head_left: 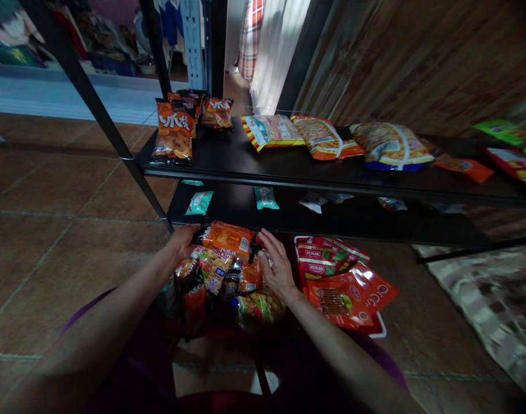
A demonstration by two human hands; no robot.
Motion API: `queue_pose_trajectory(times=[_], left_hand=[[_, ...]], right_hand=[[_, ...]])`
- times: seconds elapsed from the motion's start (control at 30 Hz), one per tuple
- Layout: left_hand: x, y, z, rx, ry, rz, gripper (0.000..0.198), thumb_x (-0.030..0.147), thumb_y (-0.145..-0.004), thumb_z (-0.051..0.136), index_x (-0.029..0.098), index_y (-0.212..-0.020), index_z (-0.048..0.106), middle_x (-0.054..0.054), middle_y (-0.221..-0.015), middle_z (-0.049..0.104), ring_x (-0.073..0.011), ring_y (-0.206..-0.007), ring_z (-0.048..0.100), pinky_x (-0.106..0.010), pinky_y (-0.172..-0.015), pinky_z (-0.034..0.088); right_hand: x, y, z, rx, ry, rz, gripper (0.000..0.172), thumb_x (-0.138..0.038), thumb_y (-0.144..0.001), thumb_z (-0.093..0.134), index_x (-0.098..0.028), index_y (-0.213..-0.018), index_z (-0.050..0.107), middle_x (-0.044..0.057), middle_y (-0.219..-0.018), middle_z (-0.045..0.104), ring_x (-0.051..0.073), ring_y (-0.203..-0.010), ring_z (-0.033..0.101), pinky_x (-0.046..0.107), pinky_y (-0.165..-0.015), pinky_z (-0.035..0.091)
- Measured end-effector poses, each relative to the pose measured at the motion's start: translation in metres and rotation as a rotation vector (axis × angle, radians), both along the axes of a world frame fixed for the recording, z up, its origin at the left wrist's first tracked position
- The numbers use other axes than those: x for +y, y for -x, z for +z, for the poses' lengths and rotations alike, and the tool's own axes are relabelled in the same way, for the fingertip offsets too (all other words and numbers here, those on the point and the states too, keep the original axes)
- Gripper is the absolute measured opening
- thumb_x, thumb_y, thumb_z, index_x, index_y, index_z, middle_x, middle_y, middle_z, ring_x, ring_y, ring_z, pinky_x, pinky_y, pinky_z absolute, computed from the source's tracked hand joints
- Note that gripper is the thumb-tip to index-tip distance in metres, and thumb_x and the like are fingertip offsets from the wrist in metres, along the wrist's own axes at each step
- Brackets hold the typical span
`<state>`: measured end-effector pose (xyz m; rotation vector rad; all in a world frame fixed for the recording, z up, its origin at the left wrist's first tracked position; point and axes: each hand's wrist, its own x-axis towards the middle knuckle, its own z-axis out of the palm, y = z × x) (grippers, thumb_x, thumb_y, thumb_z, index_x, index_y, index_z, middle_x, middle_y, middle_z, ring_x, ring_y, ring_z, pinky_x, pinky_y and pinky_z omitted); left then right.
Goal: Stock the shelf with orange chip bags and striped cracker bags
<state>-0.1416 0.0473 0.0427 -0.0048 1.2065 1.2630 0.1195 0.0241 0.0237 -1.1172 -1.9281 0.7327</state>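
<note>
A: What did we log for the hands?

B: Our left hand [184, 240] had its fingers curled round the left end of the orange packet [228, 237]. The packet was a glossy, crinkled foil pillow on top of the heap of snack packets [219, 282], which sat on the tiled floor [51, 230] just in front of the lower shelf [288, 215]. Our right hand [279, 269] lay flat against the heap's right side, fingers spread and slack, gripping nothing we could see.

A: Counts?

B: The upper shelf [267, 164] was a matt black board. It carried three upright orange crisp bags [174, 131] at the left end, then three large flat pillow bags [327, 138] in a row. On the lower shelf we saw two small teal sachets [265, 198] clearly; the pale wrappers further right were too dim to count. Right of the heap, glossy red pouches [353, 293] overlapped, at least three. The heap itself was too tangled to count.
</note>
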Motion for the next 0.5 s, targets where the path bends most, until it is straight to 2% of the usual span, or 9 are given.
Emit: queue_pose_trajectory(times=[0.1,0.23,0.4,0.5], left_hand=[[0.000,-0.002,0.002,0.046,0.061,-0.007,0.012,0.003,-0.077,0.056,0.015,-0.075,0.056,-0.001,-0.059,0.062,-0.0175,-0.055,0.064,-0.035,-0.058,0.057],[-0.001,-0.007,0.006,0.074,0.080,-0.016,0.012,0.003,-0.078,0.055,0.015,-0.076,0.056,-0.001,-0.058,0.063,-0.0158,-0.054,0.063,-0.031,-0.057,0.057],[-0.003,-0.006,0.015,0.065,0.084,-0.055,0.010,0.006,-0.080,0.055,0.015,-0.076,0.058,-0.003,-0.061,0.065,-0.0164,-0.055,0.065,-0.030,-0.058,0.056],[-0.004,-0.001,0.022,0.051,0.019,-0.141,0.018,0.023,-0.088,0.050,0.015,-0.074,0.059,-0.008,-0.065,0.067,-0.0185,-0.061,0.067,-0.030,-0.061,0.056]], right_hand=[[-0.003,0.001,0.000,-0.108,-0.120,0.172,0.055,-0.025,-0.087,0.052,-0.035,-0.140,0.040,0.001,-0.149,0.038,0.026,-0.141,0.027,0.054,-0.114,0.025],[-0.005,0.006,-0.002,-0.135,-0.096,0.275,0.054,-0.027,-0.085,0.059,-0.036,-0.136,0.045,0.000,-0.148,0.041,0.025,-0.141,0.027,0.055,-0.113,0.028],[-0.003,0.007,0.001,-0.005,0.013,0.235,0.042,-0.028,-0.085,0.061,-0.038,-0.125,0.057,-0.001,-0.142,0.048,0.024,-0.137,0.036,0.051,-0.114,0.030],[-0.001,0.008,0.003,0.161,0.151,0.120,0.034,-0.032,-0.084,0.062,-0.036,-0.117,0.064,-0.001,-0.135,0.056,0.024,-0.128,0.048,0.046,-0.113,0.032]])
